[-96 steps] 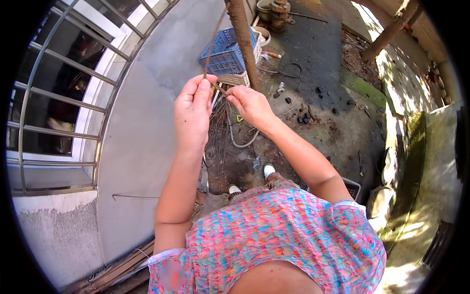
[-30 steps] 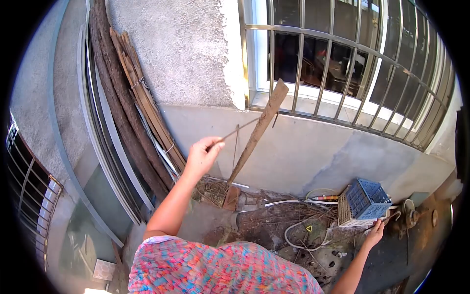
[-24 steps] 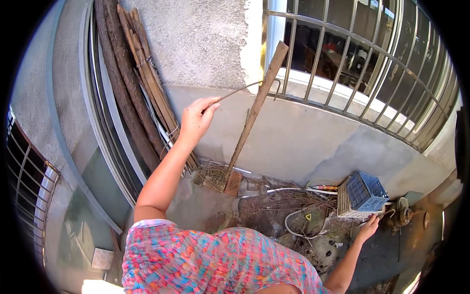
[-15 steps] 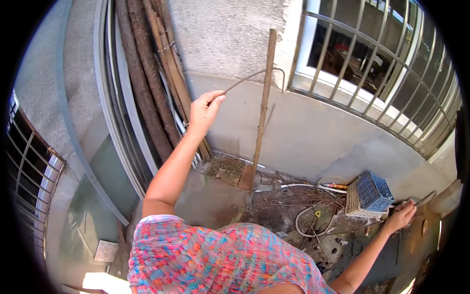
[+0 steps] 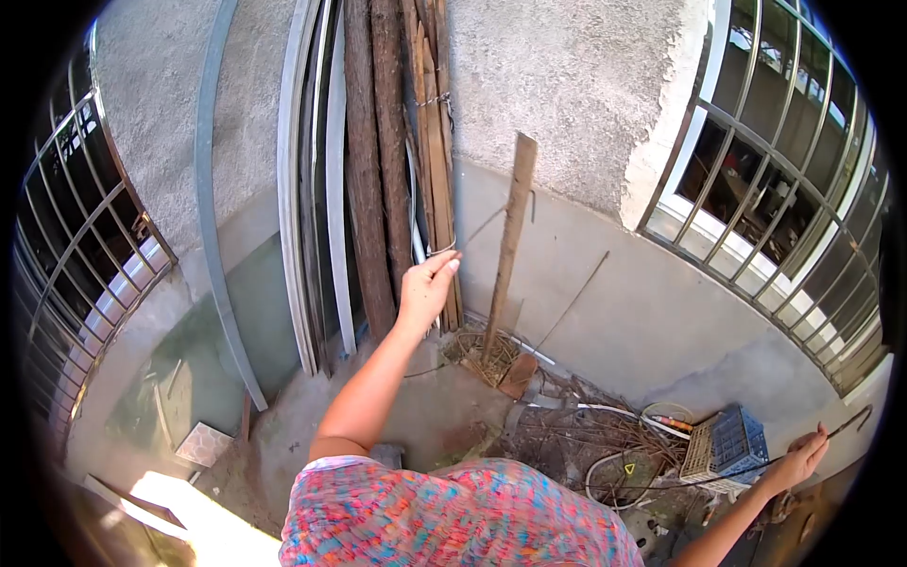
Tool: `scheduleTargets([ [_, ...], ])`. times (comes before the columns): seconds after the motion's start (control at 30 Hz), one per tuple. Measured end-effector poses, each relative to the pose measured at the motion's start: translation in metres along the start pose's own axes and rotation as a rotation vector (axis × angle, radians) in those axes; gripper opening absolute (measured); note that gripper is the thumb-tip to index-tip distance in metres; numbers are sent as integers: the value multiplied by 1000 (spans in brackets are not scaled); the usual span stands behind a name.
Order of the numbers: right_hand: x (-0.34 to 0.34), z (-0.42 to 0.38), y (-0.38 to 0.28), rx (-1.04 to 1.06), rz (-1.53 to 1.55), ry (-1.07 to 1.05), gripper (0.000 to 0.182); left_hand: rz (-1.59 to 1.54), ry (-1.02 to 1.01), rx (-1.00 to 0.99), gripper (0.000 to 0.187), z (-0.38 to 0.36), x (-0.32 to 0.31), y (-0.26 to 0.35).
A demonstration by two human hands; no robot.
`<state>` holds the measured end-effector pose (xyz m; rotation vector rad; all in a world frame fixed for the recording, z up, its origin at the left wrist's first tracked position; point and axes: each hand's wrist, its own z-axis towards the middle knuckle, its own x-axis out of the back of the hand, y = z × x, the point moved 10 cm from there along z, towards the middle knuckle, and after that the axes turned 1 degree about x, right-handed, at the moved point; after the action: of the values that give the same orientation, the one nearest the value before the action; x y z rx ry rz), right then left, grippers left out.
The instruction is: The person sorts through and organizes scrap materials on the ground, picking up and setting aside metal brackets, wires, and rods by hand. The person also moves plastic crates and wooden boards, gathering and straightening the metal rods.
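Observation:
My left hand (image 5: pixel 427 291) is closed in a pinch on a thin hooked metal rod (image 5: pixel 485 227). The rod runs up to the right and passes behind an upright wooden stake (image 5: pixel 508 250), with its bent tip showing just beyond. The stake leans slightly, its foot in dry twigs (image 5: pixel 468 352) by the wall. Far to the right, my right hand (image 5: pixel 798 460) is wrapped round another thin dark rod (image 5: pixel 699 483). That one has a hooked end at the right and stretches left past the crates; whether the two rods are joined cannot be seen.
Wooden poles (image 5: pixel 364 170) and metal strips (image 5: pixel 298 189) lean on the wall at left. A blue crate (image 5: pixel 737 439) rests by a beige crate (image 5: pixel 699 454) at right, near a white hose (image 5: pixel 590 477) and branches (image 5: pixel 557 439). Barred windows (image 5: pixel 775 180) flank the wall.
The view has swung left. My left hand has lowered with its rod, and the stake's top has come down and toward me. My right hand still holds its rod, now raised slightly.

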<state>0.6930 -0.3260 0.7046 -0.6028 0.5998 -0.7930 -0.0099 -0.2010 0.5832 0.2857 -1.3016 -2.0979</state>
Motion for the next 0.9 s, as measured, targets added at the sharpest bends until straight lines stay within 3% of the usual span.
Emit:
scheduleTargets([
  [0.13,-24,0,21,-26,94,-88,26,-140,83,81,27,33,28,-7],
  [0.17,-30,-4,22,-33,125,-105,26,-151,125,-14,29,51,33,-14],
  [0.4,-59,-28,54,-84,192,-180,24,-90,114,236,23,143,48,-20],
  [0.67,-121,-56,55,-16,7,-189,24,-249,216,321,18,259,36,-77],
  [0.83,-153,-85,42,28,-147,-157,25,-426,114,415,21,341,4,-123],
  [0.9,-161,-96,28,87,-269,-111,26,-490,192,387,23,371,2,-139],
])
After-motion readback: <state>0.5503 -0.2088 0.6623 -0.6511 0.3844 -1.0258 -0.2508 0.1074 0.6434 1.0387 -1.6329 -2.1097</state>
